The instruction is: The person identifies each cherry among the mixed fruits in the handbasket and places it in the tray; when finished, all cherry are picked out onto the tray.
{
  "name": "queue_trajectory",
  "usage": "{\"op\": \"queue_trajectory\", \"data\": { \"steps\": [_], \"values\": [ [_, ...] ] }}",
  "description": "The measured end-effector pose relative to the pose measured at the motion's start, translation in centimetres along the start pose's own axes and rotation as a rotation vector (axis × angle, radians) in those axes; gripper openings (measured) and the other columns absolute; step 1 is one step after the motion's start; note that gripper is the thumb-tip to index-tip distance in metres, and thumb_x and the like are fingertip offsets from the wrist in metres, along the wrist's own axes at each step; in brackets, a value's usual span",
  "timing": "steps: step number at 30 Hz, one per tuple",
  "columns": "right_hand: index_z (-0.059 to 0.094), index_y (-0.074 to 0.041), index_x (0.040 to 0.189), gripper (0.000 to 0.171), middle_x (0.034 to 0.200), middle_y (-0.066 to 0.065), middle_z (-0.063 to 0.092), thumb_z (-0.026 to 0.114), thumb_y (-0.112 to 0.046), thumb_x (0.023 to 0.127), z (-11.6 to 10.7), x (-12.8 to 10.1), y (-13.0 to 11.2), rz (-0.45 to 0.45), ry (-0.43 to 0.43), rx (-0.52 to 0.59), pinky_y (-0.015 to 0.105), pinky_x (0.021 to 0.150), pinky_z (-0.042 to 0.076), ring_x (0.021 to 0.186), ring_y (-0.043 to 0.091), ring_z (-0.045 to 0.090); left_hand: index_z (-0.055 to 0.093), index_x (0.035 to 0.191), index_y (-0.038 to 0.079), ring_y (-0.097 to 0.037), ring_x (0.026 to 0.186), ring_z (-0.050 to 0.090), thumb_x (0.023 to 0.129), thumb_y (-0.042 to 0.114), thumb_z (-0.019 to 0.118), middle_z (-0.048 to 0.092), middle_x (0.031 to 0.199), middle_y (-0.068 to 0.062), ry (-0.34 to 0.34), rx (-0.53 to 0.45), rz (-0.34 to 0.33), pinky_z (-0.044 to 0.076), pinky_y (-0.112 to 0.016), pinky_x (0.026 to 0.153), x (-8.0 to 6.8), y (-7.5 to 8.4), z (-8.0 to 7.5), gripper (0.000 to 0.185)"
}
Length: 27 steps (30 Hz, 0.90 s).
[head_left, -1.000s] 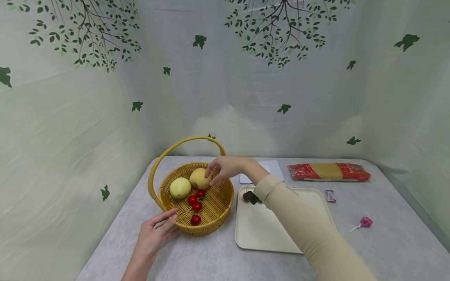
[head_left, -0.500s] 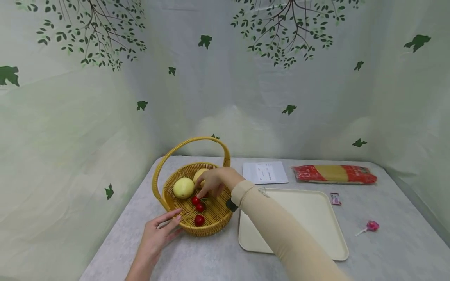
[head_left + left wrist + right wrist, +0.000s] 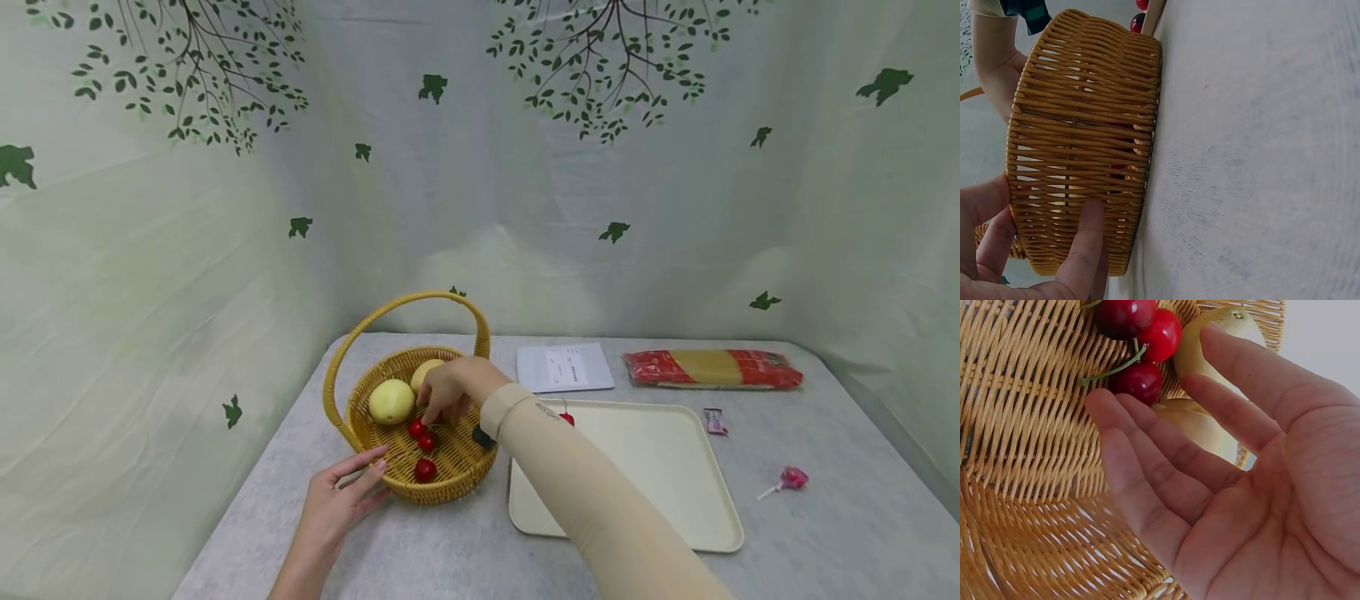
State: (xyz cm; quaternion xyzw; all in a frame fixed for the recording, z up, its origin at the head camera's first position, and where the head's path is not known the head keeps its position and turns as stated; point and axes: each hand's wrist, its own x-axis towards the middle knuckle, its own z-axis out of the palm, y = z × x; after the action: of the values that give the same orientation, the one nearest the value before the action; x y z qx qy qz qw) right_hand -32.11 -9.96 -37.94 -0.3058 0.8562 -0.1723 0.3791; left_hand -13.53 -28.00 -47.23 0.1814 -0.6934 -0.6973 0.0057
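Note:
A woven yellow basket (image 3: 458, 457) with a hoop handle holds two pale yellow fruits (image 3: 391, 401) and three red cherries (image 3: 425, 470). My right hand (image 3: 441, 393) reaches into it, fingers pointing down just above the upper cherries (image 3: 1140, 381). In the right wrist view its fingers (image 3: 1147, 444) are loosely spread and hold nothing. My left hand (image 3: 343, 493) rests at the basket's near left side. Its straight fingers (image 3: 1088, 237) press on the outer wall (image 3: 1079, 137).
A cream tray (image 3: 645, 483) lies right of the basket with one cherry (image 3: 567, 418) at its far left corner. Behind it are a white paper (image 3: 564, 367) and a red noodle packet (image 3: 712, 369). A small candy (image 3: 716, 422) and a pink lollipop (image 3: 787, 478) lie at the right.
My right hand has left the rear yellow fruit and come down and nearer, over the cherries. The left hand stays on the basket wall.

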Motion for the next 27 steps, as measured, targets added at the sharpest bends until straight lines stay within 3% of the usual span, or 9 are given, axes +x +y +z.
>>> {"op": "queue_trajectory", "data": {
  "steps": [11,18,27],
  "values": [
    [0.066,-0.012,0.148,0.048,0.121,0.012,0.078,0.075,-0.03,0.104,0.3,-0.12,0.47,0.004,0.017,-0.045,0.04,0.105,0.063,0.115,0.025,0.075,0.069,0.143,0.003,-0.017,0.112,0.072,0.102,0.017,0.077,0.062,0.135,-0.011,-0.003,0.005,0.001,0.067,-0.041,0.096,0.06,0.15,0.14,0.044],
    [0.066,-0.01,0.146,0.048,0.117,0.012,0.08,0.076,-0.028,0.103,0.24,-0.2,0.75,0.016,0.011,-0.007,0.041,0.105,0.062,0.112,0.026,0.077,0.069,0.144,0.003,-0.018,0.112,0.072,0.102,0.018,0.077,0.063,0.131,-0.008,-0.005,0.021,0.003,0.067,-0.042,0.096,0.18,0.12,0.01,0.045],
    [0.067,-0.028,0.147,0.048,0.116,0.009,0.079,0.076,-0.04,0.102,0.19,-0.71,0.47,0.141,0.024,-0.138,0.034,0.078,0.064,0.104,0.027,0.079,0.069,0.144,0.004,-0.016,0.11,0.072,0.103,0.016,0.075,0.063,0.127,-0.005,0.002,0.032,0.001,0.067,-0.04,0.095,0.13,0.12,0.0,0.042]
  ]
}}
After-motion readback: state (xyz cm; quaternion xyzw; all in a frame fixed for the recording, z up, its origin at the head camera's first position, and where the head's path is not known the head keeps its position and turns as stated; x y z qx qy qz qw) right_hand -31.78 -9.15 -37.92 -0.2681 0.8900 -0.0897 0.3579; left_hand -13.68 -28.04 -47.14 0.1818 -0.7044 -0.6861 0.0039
